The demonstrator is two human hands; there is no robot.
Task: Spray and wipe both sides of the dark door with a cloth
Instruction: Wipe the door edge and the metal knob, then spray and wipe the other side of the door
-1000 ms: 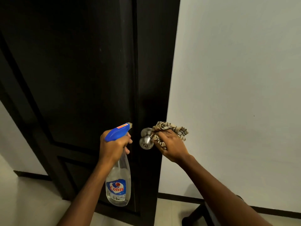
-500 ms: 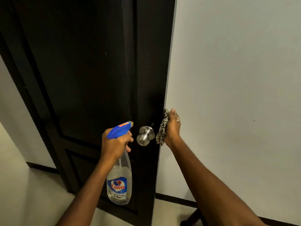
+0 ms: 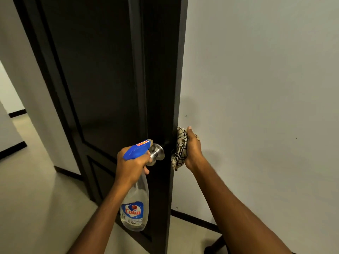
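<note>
The dark panelled door (image 3: 102, 85) fills the upper left and stands partly ajar, its free edge facing me. A silver knob (image 3: 157, 154) sticks out of its near face. My left hand (image 3: 131, 166) grips a clear spray bottle (image 3: 135, 204) with a blue trigger head, held right next to the knob. My right hand (image 3: 192, 149) presses a beige patterned cloth (image 3: 180, 150) against the door's edge, reaching around toward the far side. The far face of the door is hidden.
A plain white wall (image 3: 266, 107) runs to the right of the door, with a dark skirting board (image 3: 194, 219) along the floor. Pale floor (image 3: 36, 198) stretches left into a corridor. A dark object (image 3: 214, 247) sits low by the wall.
The door has swung further toward me, exposing the corridor on the left. My right hand with the cloth left the knob and went around the door's edge. The bottle now overlaps the knob.
</note>
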